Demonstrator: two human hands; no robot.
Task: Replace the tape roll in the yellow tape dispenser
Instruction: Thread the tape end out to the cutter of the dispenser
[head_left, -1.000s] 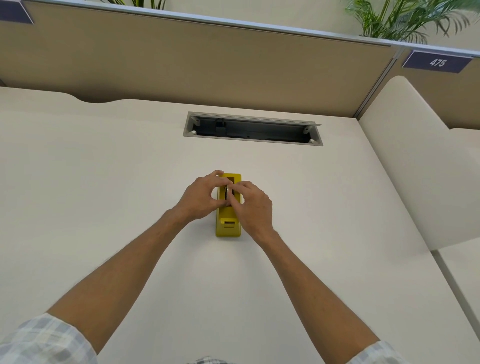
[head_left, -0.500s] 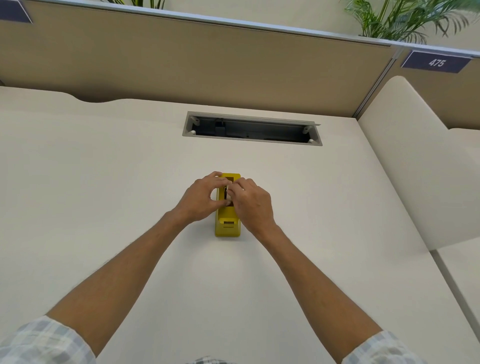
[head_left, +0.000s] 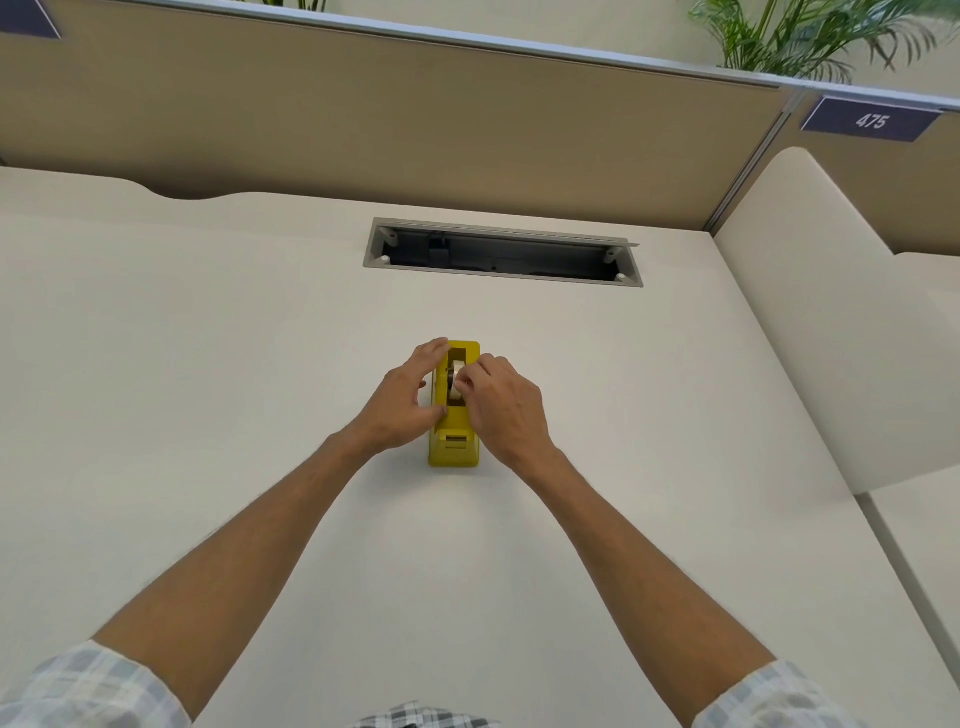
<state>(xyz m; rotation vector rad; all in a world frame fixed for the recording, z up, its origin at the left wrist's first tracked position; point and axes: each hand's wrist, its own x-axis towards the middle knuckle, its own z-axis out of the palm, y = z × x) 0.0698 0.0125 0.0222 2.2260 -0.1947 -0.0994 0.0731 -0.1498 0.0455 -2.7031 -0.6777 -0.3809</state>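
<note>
Your left hand (head_left: 402, 402): curved against the left side of the yellow plastic tape dispenser (head_left: 453, 441), fingertips on its far top edge, thumb on its side, gripping the body.
Tape dispenser: stands on the cream desk (head_left: 208, 364), between your hands.
Tape roll: the pale tape roll (head_left: 457, 385) sits in the dispenser's slot.
Your right hand (head_left: 506, 410): fingers curled, pinching the roll at its right edge.

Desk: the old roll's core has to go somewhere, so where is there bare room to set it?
Bare desk lies left of the left hand, right of the right hand up to the side panel, and between the forearms. Crowded only at the dispenser, where both hands meet around the roll. Avoid the open cable slot behind.
</note>
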